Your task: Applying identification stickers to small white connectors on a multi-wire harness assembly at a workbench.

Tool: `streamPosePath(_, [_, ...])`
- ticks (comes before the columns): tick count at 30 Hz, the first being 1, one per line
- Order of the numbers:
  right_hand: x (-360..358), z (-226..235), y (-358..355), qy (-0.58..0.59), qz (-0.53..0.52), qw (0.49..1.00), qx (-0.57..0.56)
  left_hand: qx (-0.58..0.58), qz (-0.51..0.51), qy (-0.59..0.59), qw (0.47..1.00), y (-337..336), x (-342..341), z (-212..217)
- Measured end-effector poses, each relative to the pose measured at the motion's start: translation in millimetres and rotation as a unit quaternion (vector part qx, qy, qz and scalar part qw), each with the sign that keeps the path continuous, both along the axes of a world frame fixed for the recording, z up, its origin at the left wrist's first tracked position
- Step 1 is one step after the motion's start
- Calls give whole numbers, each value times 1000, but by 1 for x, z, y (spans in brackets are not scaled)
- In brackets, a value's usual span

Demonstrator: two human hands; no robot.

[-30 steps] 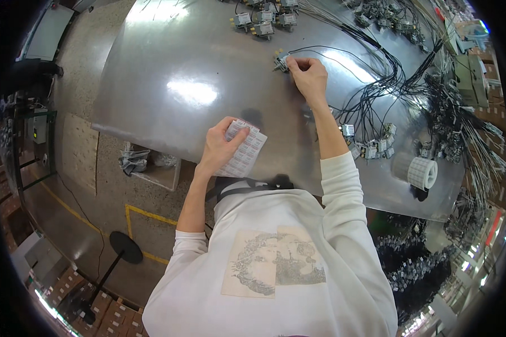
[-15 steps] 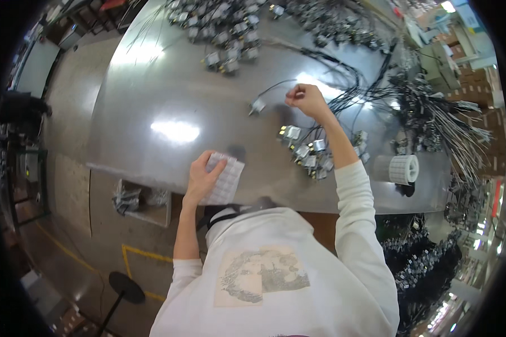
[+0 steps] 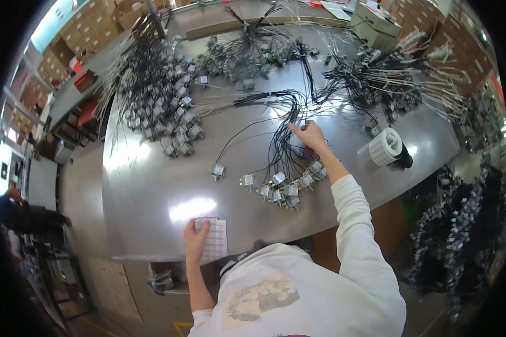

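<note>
Silver-grey parts (image 3: 160, 112) lay heaped at upper left, and off we went rightward. Our left hand (image 3: 195, 242), lower centre, was clamped on a sheet of labels (image 3: 216, 242): light and bendy, we judged, best taken by a margin. Above it, apart, sat a lone metal unit (image 3: 218, 171) trailing a black wire (image 3: 236, 136); probably rigid, so better gripped by its housing than its lead. Mid-frame, black cables (image 3: 283, 139), slack and springy by our guess, ran down to clustered units (image 3: 279, 178). Our right hand (image 3: 314, 136) hung among them, fingers curled; whether they pinched a wire, we couldn't tell. Then, right, came a white label roll (image 3: 384, 147).
</note>
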State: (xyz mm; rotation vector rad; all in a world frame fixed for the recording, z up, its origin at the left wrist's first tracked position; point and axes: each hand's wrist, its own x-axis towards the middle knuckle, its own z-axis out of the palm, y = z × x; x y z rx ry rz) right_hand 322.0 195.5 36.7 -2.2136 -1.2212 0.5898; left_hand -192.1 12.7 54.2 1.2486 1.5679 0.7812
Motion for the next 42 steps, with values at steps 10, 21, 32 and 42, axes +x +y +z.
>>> streamPosePath(10, [-16,-3,20,272,-5,962,0,8,20,-6,1000,1,6,-6])
streamPosePath(21, [-70,131,-59,222,139,943,206,-10,20,-41,999,2,4,-2])
streamPosePath(32, [-156,247,-137,-154,479,855,129,1,14,8,1000,5,1,3])
streamPosePath(42, [-232,316,-114,-126,633,694,318,38,56,-44,997,-15,-16,1])
